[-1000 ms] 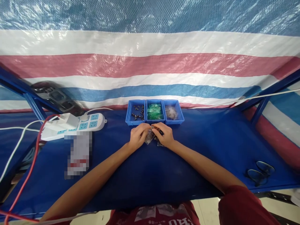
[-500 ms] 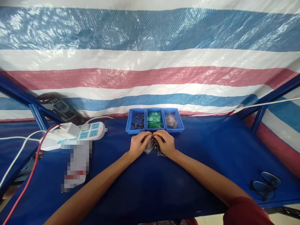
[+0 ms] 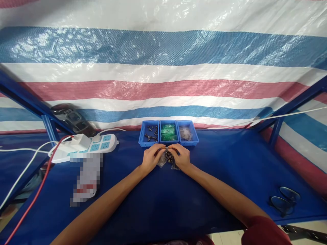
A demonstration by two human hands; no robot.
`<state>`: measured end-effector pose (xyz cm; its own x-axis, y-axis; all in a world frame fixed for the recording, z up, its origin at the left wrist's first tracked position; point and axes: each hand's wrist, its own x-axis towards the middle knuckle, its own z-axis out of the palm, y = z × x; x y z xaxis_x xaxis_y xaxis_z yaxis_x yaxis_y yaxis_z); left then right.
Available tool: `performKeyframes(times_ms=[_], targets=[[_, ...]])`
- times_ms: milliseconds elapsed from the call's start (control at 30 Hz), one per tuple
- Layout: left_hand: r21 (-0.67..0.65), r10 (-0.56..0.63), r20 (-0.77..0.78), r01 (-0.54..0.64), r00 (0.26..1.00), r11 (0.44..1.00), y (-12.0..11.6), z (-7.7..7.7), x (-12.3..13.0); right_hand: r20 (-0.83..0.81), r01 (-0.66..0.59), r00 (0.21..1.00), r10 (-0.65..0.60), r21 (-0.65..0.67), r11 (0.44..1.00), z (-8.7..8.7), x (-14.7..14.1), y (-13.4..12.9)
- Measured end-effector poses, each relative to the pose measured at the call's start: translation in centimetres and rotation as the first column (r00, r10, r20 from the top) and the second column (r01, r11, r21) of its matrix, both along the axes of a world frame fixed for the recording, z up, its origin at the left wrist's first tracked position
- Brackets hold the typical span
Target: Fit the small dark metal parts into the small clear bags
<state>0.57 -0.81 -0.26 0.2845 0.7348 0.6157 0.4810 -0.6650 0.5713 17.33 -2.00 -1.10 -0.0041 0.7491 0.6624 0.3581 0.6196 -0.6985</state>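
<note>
Centrally on the worktop (image 3: 163,204), the left hand (image 3: 151,158) and right hand (image 3: 181,157) are nearly meeting, each grip apparently pinching a clear bag (image 3: 162,161) between them beside small dark parts (image 3: 169,157), this close handling seemingly calling for steadiness.

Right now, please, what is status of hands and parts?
Left hand, right hand: nearly meeting, grip unclear. Small dark parts, clear plastic between them. Blue bins just beyond.

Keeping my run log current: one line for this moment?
left hand: at plastic bag | right hand: beside small dark parts | blue bins: just beyond hands
</note>
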Motion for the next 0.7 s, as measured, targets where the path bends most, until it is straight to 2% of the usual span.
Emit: performKeyframes(times_ms=[167, 333, 433, 567, 700], targets=[[0.072, -0.063, -0.038, 0.066, 0.997, 0.995, -0.12, -0.21, 0.06, 0.009, 0.023, 1.0, -0.023, -0.04, 0.999, -0.09, 0.22, 0.07], [0.129, -0.069, -0.015, 0.071, 0.997, 0.989, 0.04, 0.1, 0.34, -0.025, 0.033, 0.999, -0.034, -0.047, 0.998, -0.09, 0.22, 0.2], [0.104, -0.049, 0.0, 0.048, 0.999, 0.993, 0.23, 0.35, 0.28, -0.02, 0.013, 1.0, -0.013, -0.03, 0.999, 0.09, 0.23, 0.2], [0.05, 0.019, 0.014, -0.02, 1.0, 0.999, 0.4, 0.35, 0.05, -0.001, -0.077, 0.997, 0.077, -0.014, 0.997, 0.31, 0.18, 0.18], [0.009, 0.033, 0.03, -0.033, 0.999, 0.999, 0.41, 0.06, -0.12, 0.036, -0.062, 0.997, 0.063, -0.044, 0.997, 0.34, 0.06, 0.15]])
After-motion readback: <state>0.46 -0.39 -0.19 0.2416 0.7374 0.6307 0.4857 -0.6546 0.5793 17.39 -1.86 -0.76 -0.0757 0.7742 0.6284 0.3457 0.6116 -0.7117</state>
